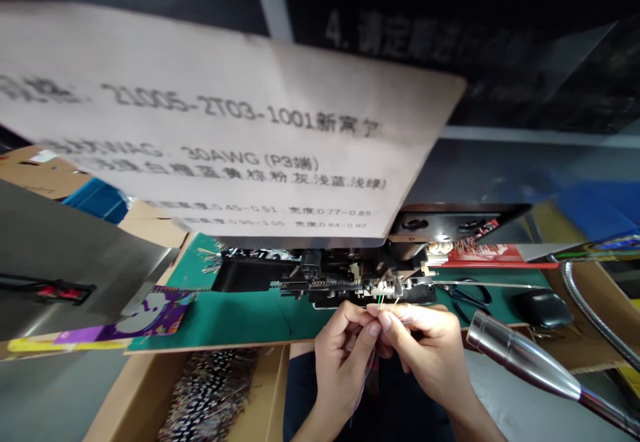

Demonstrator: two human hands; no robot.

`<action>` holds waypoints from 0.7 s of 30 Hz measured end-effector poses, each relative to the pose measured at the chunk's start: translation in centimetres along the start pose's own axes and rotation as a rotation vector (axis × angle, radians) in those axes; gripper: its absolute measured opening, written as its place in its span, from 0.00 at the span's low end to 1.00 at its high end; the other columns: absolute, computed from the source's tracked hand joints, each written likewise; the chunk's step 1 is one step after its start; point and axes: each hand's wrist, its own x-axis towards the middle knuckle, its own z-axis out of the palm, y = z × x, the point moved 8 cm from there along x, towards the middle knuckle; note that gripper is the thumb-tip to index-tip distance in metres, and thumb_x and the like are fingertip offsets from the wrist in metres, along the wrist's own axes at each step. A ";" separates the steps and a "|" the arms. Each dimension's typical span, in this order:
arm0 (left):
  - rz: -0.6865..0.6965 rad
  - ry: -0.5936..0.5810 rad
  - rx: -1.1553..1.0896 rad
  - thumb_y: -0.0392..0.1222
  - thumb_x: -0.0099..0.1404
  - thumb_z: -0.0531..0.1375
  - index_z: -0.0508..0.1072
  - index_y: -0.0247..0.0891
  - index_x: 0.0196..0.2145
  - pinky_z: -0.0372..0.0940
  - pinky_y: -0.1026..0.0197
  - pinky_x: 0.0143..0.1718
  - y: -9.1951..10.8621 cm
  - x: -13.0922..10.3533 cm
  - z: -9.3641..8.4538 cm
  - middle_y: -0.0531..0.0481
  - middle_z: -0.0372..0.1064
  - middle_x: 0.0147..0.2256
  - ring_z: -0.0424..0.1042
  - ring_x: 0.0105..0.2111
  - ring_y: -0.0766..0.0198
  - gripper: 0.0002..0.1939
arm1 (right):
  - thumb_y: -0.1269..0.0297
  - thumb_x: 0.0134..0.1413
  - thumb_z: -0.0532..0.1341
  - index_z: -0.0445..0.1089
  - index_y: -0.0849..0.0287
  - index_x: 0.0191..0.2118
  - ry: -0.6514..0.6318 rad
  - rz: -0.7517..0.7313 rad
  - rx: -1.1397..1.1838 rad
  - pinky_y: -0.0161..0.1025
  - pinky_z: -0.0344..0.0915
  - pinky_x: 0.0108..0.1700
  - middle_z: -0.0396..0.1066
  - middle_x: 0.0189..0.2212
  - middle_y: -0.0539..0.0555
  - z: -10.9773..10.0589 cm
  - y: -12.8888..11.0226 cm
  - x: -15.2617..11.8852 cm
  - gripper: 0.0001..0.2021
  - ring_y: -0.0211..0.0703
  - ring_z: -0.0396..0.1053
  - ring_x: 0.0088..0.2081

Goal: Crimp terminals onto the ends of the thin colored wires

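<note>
wires [381,301] sit at the fingertips of both hands, just in front of the machine [345,279], over the near edge of the green table [305,325]. left hand [345,362] and right hand [435,345] meet there, fingers touching. left grip: thumb and index pinching the wires; right grip: same, thumb and index closed on them. which strand is in which grip, cannot tell, fingers overlap

key relation: the short ends, at least 1 green and 1 yellow, poke forward out of the pinch toward the machine; long axis runs front to back, tails dropping below the hands toward the lap. machine lies straight ahead of the grip, not off to 1 side. tips near its white parts, touching or apart, cannot tell. right fingertips look nearer the yellow end, green comes out between the 2 hands; neither hand clearly closer to the machine

around: cutters [473,293] on the table to the right, box [267,395] of wire bundles [207,389] low left, label [280,142] up front
</note>
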 end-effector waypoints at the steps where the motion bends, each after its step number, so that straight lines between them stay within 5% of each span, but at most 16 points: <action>1: 0.015 0.001 -0.016 0.46 0.76 0.71 0.79 0.40 0.34 0.71 0.68 0.24 0.1 0.0 0.1 0.54 0.76 0.27 0.73 0.21 0.66 0.13 | 0.56 0.77 0.68 0.91 0.55 0.43 0.001 0.006 0.003 0.32 0.58 0.20 0.72 0.21 0.49 0.0 0.0 0.0 0.14 0.36 0.62 0.19; 7: 0.018 0.018 -0.050 0.46 0.79 0.68 0.76 0.42 0.36 0.71 0.68 0.24 -0.2 -0.3 0.5 0.56 0.76 0.26 0.71 0.20 0.67 0.12 | 0.48 0.77 0.67 0.83 0.59 0.30 0.037 0.134 0.081 0.33 0.56 0.20 0.68 0.18 0.49 0.2 1.3 0.1 0.25 0.35 0.60 0.18; 13: -0.029 0.045 -0.042 0.47 0.79 0.69 0.77 0.42 0.39 0.73 0.67 0.26 -1.1 -0.5 0.2 0.54 0.78 0.26 0.75 0.21 0.65 0.10 | 0.42 0.71 0.71 0.85 0.60 0.36 0.043 0.317 0.365 0.35 0.63 0.25 0.62 0.13 0.44 0.9 3.5 0.3 0.23 0.37 0.63 0.17; 21: 0.003 0.078 -0.027 0.47 0.78 0.70 0.77 0.41 0.37 0.77 0.64 0.26 -0.7 -0.2 -0.3 0.53 0.79 0.25 0.76 0.19 0.64 0.12 | 0.43 0.70 0.73 0.87 0.62 0.33 0.062 0.325 0.499 0.35 0.65 0.26 0.58 0.10 0.43 1.8 3.8 0.6 0.24 0.37 0.58 0.17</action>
